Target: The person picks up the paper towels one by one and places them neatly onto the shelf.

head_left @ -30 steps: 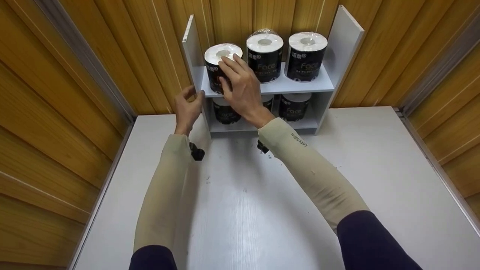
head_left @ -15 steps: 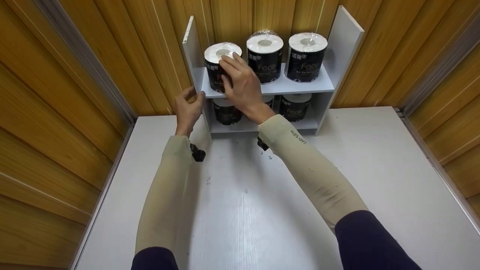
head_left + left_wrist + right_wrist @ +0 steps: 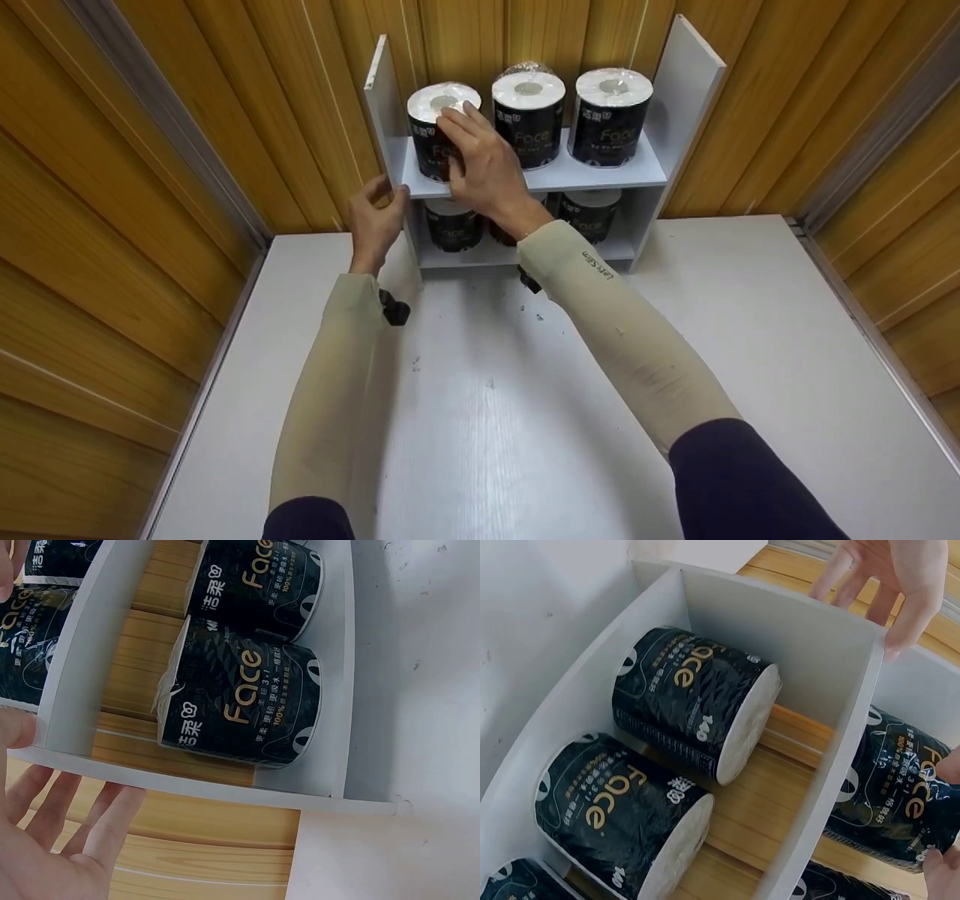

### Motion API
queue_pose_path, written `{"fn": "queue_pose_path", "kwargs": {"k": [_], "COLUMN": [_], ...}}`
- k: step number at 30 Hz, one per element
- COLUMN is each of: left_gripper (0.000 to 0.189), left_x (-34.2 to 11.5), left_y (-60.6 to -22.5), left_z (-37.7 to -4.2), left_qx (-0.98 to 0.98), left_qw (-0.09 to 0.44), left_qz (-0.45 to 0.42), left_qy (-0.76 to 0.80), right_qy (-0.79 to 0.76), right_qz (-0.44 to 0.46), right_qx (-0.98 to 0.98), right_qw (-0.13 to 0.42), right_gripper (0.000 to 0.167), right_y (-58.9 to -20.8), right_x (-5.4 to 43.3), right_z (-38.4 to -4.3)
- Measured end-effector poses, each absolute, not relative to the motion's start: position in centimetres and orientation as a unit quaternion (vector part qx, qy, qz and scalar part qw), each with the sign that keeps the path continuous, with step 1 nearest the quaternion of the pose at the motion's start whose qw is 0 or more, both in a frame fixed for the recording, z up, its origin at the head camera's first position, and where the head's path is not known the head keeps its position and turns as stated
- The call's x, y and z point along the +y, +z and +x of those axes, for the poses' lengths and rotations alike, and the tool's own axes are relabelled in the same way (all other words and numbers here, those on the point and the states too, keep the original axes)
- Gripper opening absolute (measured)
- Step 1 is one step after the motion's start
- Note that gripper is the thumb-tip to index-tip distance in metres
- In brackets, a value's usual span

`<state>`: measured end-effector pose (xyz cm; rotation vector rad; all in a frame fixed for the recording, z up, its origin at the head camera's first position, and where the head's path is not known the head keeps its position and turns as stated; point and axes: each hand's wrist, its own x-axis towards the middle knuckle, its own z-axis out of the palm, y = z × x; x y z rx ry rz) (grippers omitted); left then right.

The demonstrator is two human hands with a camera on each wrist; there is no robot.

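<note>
A small white two-tier shelf (image 3: 577, 177) stands against the back wall. My right hand (image 3: 489, 166) holds the left toilet paper roll (image 3: 429, 150) on the upper tier, fingers over its top right edge and thumb at its front. That roll is black-wrapped with a white top and stands upright; in the right wrist view, the fingertips press its wrapper (image 3: 889, 787). My left hand (image 3: 373, 225) grips the shelf's left side panel (image 3: 202, 790), thumb at the front edge and fingers along the outside. Beside the held roll stand a middle roll (image 3: 527, 135) and a right roll (image 3: 611, 135).
On the lower tier sit more rolls, one at left (image 3: 452, 227) and one at right (image 3: 591, 214); another between them is mostly hidden by my right wrist. The white table (image 3: 480, 390) stretches in front. Wooden panel walls (image 3: 135, 225) enclose it at the back and sides.
The left roll has shifted slightly back and turned, so more of its gold lettering shows. My right hand has moved slightly with it. The left hand keeps its place on the panel.
</note>
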<state>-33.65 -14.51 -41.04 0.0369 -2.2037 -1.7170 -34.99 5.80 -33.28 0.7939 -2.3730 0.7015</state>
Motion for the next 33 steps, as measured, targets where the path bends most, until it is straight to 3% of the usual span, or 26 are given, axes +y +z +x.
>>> {"fn": "queue_pose_path", "kwargs": {"k": [33], "left_gripper": [0.044], "left_x": [-14.4], "left_y": [-40.8], "left_z": [-33.4], "left_qx": [-0.778], "left_qw": [0.170], "left_qz": [0.016], "left_qy": [-0.605], "right_qy": [0.155], "right_qz": [0.279], "right_qx": [-0.929], "right_qw": [0.188], "right_gripper": [0.069], "right_y": [-31.4], "right_x": [5.7], "right_z": [-36.4]}}
